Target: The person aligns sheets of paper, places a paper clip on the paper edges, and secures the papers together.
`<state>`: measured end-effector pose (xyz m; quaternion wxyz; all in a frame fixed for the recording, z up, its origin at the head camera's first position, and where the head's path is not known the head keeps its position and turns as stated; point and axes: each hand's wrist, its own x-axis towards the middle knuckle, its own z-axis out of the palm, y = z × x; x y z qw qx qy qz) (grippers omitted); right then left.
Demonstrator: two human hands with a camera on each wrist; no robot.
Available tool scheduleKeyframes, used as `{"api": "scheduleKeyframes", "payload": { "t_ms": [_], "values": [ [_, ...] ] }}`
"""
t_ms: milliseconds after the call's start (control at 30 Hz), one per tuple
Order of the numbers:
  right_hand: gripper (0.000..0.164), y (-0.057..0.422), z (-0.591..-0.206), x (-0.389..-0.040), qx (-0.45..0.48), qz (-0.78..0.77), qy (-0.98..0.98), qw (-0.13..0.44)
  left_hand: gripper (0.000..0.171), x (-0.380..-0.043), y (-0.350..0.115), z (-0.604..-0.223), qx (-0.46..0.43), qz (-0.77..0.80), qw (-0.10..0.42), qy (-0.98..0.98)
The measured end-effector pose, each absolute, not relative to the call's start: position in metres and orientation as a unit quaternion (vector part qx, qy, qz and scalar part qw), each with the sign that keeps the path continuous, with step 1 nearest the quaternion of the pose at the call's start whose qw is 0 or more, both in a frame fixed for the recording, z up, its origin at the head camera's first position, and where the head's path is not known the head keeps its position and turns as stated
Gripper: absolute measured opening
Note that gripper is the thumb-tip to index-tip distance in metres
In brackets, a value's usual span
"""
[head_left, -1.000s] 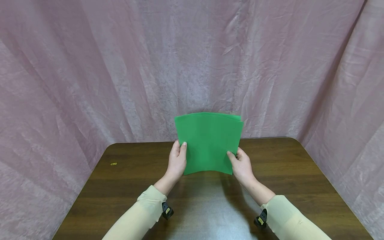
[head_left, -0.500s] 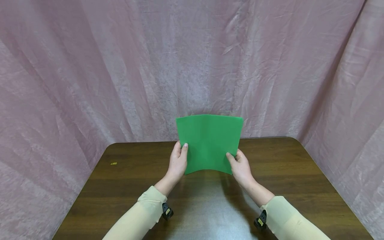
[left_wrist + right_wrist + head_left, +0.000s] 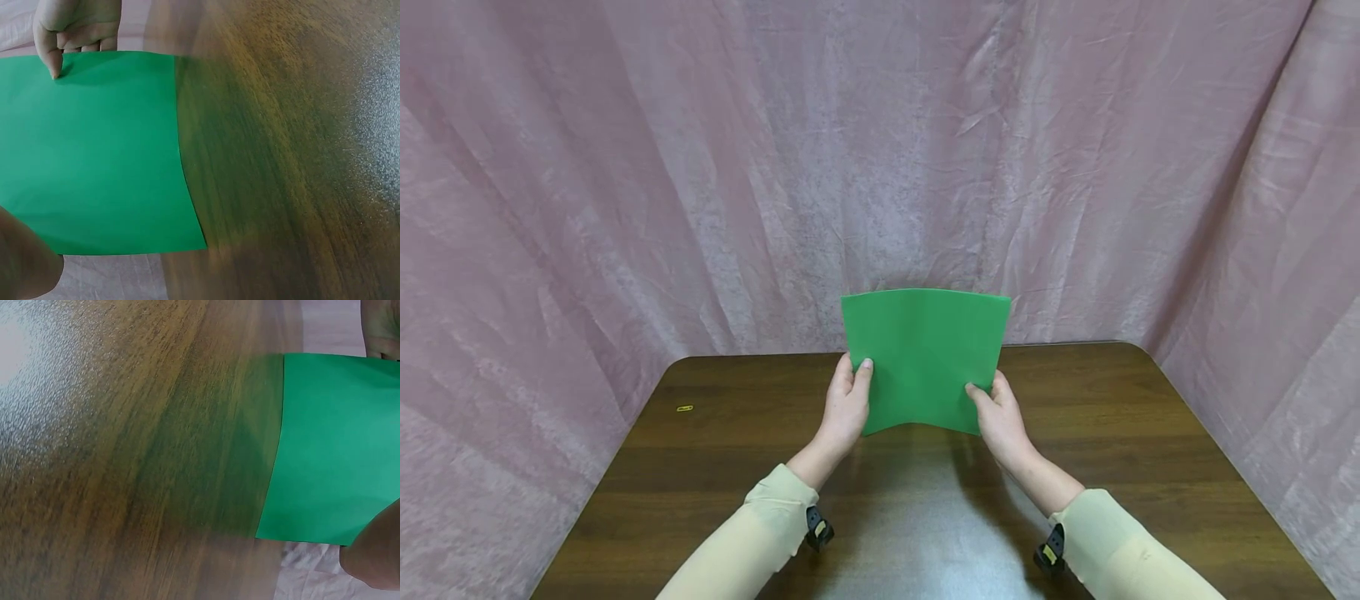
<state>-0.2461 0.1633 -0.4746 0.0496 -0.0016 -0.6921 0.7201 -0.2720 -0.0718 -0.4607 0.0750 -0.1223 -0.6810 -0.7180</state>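
Observation:
Green paper [image 3: 928, 350] is held up off the table between both hands, bowed along its top and bottom edges. My left hand [image 3: 845, 406] grips its left side, thumb on the near face and fingers behind. The right hand [image 3: 1002, 418] pinches the opposite side the same way, lower down. Both wrist views show the green paper [image 3: 100, 156] with its bottom edge over the wood; the fingers behind it are largely hidden. A small yellow paper clip [image 3: 685, 408] lies on the table, left of the left hand.
The brown wooden table [image 3: 1120, 450] has rounded far corners and a bright glare near its front. A pink curtain [image 3: 880, 167] hangs directly behind the table and along its sides.
A second green sheet's edge that stuck out at the top right now lies flush with the front one. The paper has sunk slightly; both hands have kept their hold.

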Motion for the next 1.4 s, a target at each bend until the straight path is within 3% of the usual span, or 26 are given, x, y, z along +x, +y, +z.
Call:
{"api": "scheduleKeyframes", "payload": {
  "t_ms": [633, 1400],
  "values": [
    [0.035, 0.16, -0.465, -0.247, -0.019, 0.742, -0.667, 0.065, 0.035, -0.271, -0.072, -0.467, -0.13, -0.721, 0.061, -0.678],
    [0.039, 0.17, -0.391, -0.254, 0.056, 0.727, -0.673, 0.123, 0.033, -0.267, -0.073, -0.465, -0.152, -0.731, 0.037, -0.664]
  ]
}}
